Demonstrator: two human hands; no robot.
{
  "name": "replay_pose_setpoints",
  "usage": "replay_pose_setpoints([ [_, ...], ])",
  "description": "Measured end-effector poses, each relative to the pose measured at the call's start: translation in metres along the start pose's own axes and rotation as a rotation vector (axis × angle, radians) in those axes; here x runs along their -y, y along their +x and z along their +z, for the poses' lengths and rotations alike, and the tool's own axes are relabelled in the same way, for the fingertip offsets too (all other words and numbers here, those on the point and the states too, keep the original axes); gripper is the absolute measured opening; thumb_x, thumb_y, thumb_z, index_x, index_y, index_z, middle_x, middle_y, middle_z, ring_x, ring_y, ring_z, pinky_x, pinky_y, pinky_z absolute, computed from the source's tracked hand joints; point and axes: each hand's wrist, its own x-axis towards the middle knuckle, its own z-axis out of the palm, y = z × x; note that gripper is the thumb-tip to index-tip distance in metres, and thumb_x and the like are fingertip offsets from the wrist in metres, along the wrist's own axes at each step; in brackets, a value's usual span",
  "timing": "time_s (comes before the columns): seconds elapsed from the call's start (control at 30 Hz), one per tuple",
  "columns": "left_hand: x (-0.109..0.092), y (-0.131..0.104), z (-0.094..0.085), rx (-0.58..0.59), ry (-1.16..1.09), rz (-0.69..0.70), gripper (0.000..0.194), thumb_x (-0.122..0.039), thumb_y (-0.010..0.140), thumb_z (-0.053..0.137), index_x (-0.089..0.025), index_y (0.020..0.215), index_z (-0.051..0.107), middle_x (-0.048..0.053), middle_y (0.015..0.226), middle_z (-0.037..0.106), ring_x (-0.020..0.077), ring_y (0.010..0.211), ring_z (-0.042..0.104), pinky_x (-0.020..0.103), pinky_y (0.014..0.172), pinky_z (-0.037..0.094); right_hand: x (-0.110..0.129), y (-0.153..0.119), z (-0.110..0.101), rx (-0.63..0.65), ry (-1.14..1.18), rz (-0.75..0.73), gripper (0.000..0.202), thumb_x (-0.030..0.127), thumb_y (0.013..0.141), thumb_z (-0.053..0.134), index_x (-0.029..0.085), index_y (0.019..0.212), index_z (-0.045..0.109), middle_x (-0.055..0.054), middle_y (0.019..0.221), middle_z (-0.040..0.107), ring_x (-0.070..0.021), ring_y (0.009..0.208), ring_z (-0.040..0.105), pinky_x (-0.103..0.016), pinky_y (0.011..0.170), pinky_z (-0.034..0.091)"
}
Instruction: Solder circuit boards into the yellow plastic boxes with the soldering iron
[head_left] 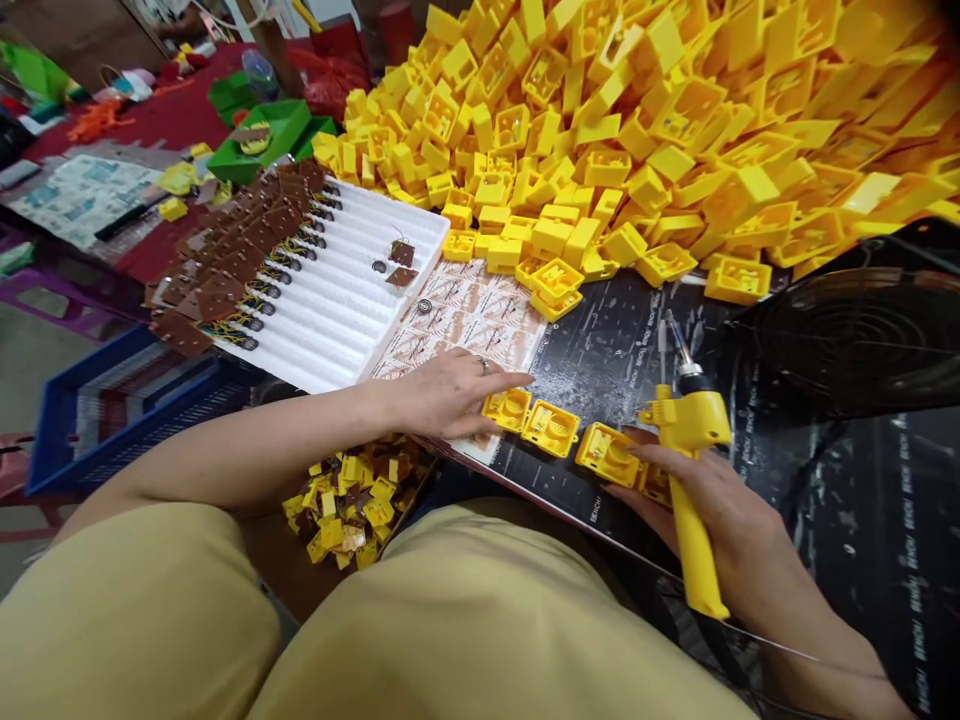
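Observation:
My left hand (450, 390) has its thumb and index finger around the left end of a yellow plastic case (551, 428), whose two open halves lie side by side on the bench. To the right, my right hand (720, 510) grips a second open yellow case (606, 452) by its right half, which the fingers partly cover. A yellow soldering gun (694, 530) also rests in that hand, its handle lying across the thumb side and its metal tip pointing away from me. Small parts show inside the cases, too small to name.
A large heap of yellow cases (540, 150) covers the back. A white ridged foam tray (330, 300) bears rows of brown circuit boards (247, 235) with wires. At the right stands a black fan (847, 320). Below the bench edge sits a box of yellow pieces (360, 510).

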Motion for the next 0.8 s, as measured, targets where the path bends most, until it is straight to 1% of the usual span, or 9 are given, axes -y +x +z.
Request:
replay_pose_setpoints([
  [0.1, 0.022, 0.007, -0.021, -0.135, 0.090, -0.200, 0.064, -0.064, 0.090, 0.048, -0.016, 0.132, 0.056, 0.013, 0.120, 0.066, 0.0248, 0.096, 0.061, 0.042, 0.091, 0.045, -0.006, -0.001, -0.003, 0.005, -0.071, -0.020, 0.038, 0.036, 0.086, 0.071, 0.024, 0.118, 0.055, -0.010, 0.116, 0.067, -0.0269, 0.094, 0.068, -0.041, 0.081, 0.053],
  [0.2, 0.082, 0.006, -0.054, -0.346, 0.249, -0.684, 0.057, -0.064, 0.093, 0.044, -0.013, 0.109, 0.066, 0.011, 0.106, 0.068, 0.0282, 0.106, 0.055, 0.050, 0.100, 0.037, -0.006, 0.000, -0.013, -0.002, -0.117, -0.008, 0.044, 0.036, 0.084, 0.073, 0.025, 0.121, 0.054, -0.013, 0.116, 0.067, -0.0287, 0.093, 0.068, -0.042, 0.076, 0.054],
  [0.27, 0.125, 0.001, -0.067, -0.398, 0.304, -0.898, 0.052, -0.062, 0.087, 0.056, -0.012, 0.094, 0.067, 0.012, 0.101, 0.067, 0.0325, 0.116, 0.049, 0.054, 0.104, 0.030, -0.001, 0.000, -0.019, -0.005, -0.127, 0.012, 0.044, 0.033, 0.085, 0.071, 0.026, 0.125, 0.052, -0.012, 0.112, 0.068, -0.0282, 0.091, 0.069, -0.042, 0.072, 0.056],
  [0.33, 0.158, -0.005, -0.069, -0.369, 0.199, -1.002, 0.044, -0.059, 0.077, 0.070, -0.015, 0.078, 0.066, 0.009, 0.086, 0.068, 0.0315, 0.110, 0.051, 0.054, 0.103, 0.030, 0.005, 0.002, -0.022, 0.009, -0.114, 0.022, 0.043, 0.029, 0.086, 0.070, 0.028, 0.125, 0.053, -0.009, 0.110, 0.069, -0.0264, 0.091, 0.069, -0.039, 0.071, 0.058],
  [0.43, 0.178, -0.013, -0.064, -0.434, 0.034, -1.004, 0.035, -0.052, 0.078, 0.071, -0.018, 0.078, 0.067, -0.001, 0.072, 0.064, 0.0198, 0.092, 0.053, 0.047, 0.100, 0.035, 0.014, 0.007, -0.025, 0.004, -0.092, 0.025, 0.037, 0.026, 0.085, 0.071, 0.028, 0.119, 0.057, -0.007, 0.110, 0.070, -0.0236, 0.089, 0.070, -0.034, 0.068, 0.060],
  [0.5, 0.177, -0.018, -0.064, -0.540, -0.022, -0.955, 0.034, -0.052, 0.086, 0.063, -0.018, 0.084, 0.066, -0.004, 0.073, 0.063, 0.0134, 0.082, 0.050, 0.041, 0.094, 0.041, 0.019, 0.011, -0.026, -0.037, -0.079, 0.032, 0.033, 0.026, 0.085, 0.071, 0.027, 0.116, 0.058, -0.006, 0.108, 0.071, -0.0229, 0.085, 0.071, -0.033, 0.067, 0.060],
  [0.6, 0.154, -0.019, -0.072, -0.732, -0.248, -0.775, 0.038, -0.057, 0.082, 0.066, -0.019, 0.079, 0.064, -0.004, 0.072, 0.064, 0.0110, 0.072, 0.051, 0.033, 0.078, 0.046, 0.026, 0.020, -0.027, -0.106, -0.021, 0.050, 0.030, 0.024, 0.087, 0.069, 0.024, 0.115, 0.059, -0.006, 0.104, 0.072, -0.0218, 0.084, 0.072, -0.032, 0.073, 0.061],
  [0.67, 0.124, -0.013, -0.075, -0.769, -0.436, -0.605, 0.037, -0.056, 0.078, 0.071, -0.020, 0.076, 0.064, -0.003, 0.070, 0.064, 0.0107, 0.068, 0.053, 0.030, 0.068, 0.045, 0.033, 0.027, -0.025, -0.143, 0.035, 0.080, 0.027, 0.020, 0.089, 0.067, 0.022, 0.115, 0.059, -0.006, 0.105, 0.072, -0.0205, 0.088, 0.071, -0.030, 0.080, 0.060],
  [0.8, 0.035, 0.008, -0.059, -0.623, -0.697, -0.319, 0.022, -0.039, 0.086, 0.065, -0.018, 0.079, 0.065, -0.001, 0.074, 0.067, 0.0094, 0.067, 0.058, 0.025, 0.063, 0.047, 0.051, 0.047, -0.015, -0.169, 0.179, 0.168, 0.034, 0.034, 0.087, 0.071, 0.022, 0.114, 0.053, -0.010, 0.119, 0.067, -0.0208, 0.106, 0.067, -0.028, 0.088, 0.058],
])
